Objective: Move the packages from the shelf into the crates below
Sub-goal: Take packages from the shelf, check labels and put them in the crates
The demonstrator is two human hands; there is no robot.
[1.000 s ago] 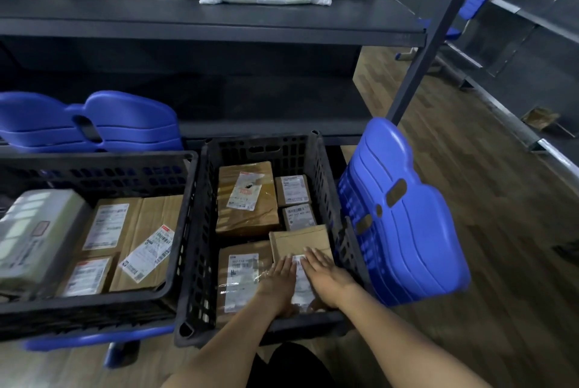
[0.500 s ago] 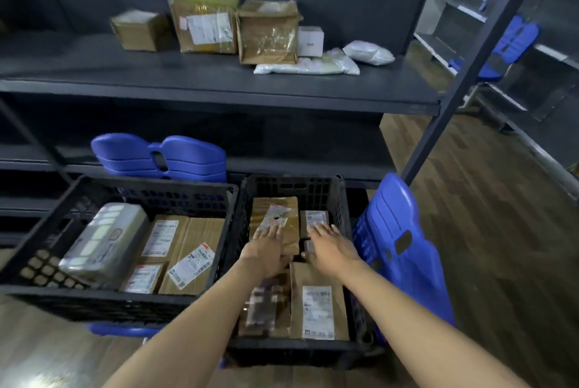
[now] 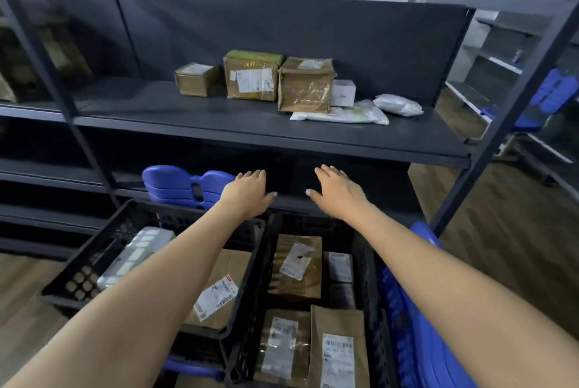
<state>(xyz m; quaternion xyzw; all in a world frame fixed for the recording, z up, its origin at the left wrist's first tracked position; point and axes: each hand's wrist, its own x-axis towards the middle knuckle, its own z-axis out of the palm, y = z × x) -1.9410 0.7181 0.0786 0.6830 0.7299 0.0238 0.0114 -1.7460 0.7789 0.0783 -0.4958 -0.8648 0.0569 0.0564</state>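
Head view: dark metal shelf point(image 3: 188, 118), grey back panel, wood floor point(image 3: 517, 231), blue chair point(image 3: 423, 325) against right crate.

My left hand point(image 3: 247, 193) and right hand point(image 3: 336, 192) both empty, fingers straight and spread, in air under shelf board.

Packages on shelf, above and beyond both hands, untouched: three cardboard boxes point(image 3: 252, 76), small white box point(image 3: 343, 92), white poly bags point(image 3: 341, 113).

Left crate point(image 3: 91, 265): grey wrapped parcel point(image 3: 134, 256), labelled cartons point(image 3: 219, 287).

Right crate point(image 3: 313, 223): labelled boxes point(image 3: 296, 265), brown envelope point(image 3: 336, 347).
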